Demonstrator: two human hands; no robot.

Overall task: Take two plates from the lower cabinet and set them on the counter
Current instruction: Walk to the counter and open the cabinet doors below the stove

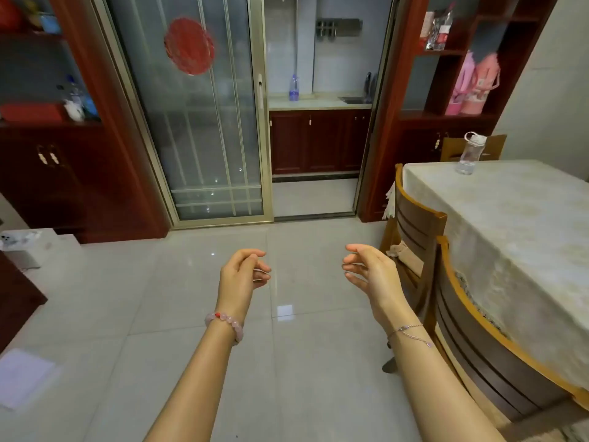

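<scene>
The low, dark red-brown wooden cabinet [314,141] stands at about twelve o'clock, seen through the open half of the sliding glass door. Its panelled doors are all shut, small pale knobs near their upper edges, and a dark plinth runs along its foot. The pale, smooth stone counter [306,104] lies flat directly on top of it, running toward one o'clock. No plates are visible.

Clear water bottle [471,153] upright near far edge of cloth-covered table [516,224]. Two wooden chairs [417,231] tucked against table's left edge. Red paper cutout [189,46] on sliding glass door [204,122]. Pink flasks [475,87] on right shelf.
</scene>
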